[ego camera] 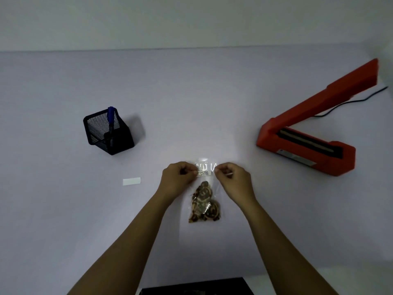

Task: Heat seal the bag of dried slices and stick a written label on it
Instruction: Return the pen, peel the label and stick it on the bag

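A clear plastic bag [205, 188] with brown dried slices [204, 203] lies flat on the white table in front of me. My left hand [177, 179] pinches the bag's upper left edge. My right hand [230, 177] pinches the upper right edge. Between my fingertips, near the bag's top, sits a small printed label [203, 173]. A blank white label strip [131, 181] lies on the table to the left. The red heat sealer [314, 128] stands at the right with its arm raised.
A black mesh pen holder [108, 133] with a blue marker [110, 118] stands at the left. The sealer's black cord [350, 101] trails off to the far right. A dark object [195, 287] lies at the table's near edge.
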{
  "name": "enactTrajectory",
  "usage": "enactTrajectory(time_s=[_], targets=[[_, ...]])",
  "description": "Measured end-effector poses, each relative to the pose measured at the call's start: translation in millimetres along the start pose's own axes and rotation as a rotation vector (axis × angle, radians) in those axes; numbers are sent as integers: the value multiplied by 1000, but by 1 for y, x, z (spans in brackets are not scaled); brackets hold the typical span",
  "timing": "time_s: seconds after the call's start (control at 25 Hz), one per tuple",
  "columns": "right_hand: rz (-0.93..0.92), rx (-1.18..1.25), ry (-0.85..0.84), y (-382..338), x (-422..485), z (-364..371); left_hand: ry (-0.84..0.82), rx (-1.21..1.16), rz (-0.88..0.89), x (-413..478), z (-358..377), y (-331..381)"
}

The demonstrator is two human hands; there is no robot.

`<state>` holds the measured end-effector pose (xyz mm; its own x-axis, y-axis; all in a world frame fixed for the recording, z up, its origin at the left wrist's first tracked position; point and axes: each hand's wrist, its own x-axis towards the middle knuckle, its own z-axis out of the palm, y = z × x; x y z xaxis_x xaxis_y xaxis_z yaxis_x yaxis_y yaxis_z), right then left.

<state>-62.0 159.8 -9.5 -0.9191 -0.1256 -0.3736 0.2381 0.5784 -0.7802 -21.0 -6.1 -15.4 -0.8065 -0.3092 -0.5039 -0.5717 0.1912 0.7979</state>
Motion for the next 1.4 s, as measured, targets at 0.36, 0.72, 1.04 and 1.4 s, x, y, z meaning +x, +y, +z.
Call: enactTrajectory(time_s=[0.36, 0.72, 1.04, 1.4], targets=[[2, -156, -30, -6, 14, 8, 50, 157, 126, 2, 7, 4], [99, 134, -97, -3, 11, 9, 136, 183, 170, 0, 14, 3], [123, 293, -94, 9, 15, 14, 188, 205, 200, -2, 17, 2], [105, 365, -125, 8, 16, 13, 256, 164, 200, -12, 21, 3]])
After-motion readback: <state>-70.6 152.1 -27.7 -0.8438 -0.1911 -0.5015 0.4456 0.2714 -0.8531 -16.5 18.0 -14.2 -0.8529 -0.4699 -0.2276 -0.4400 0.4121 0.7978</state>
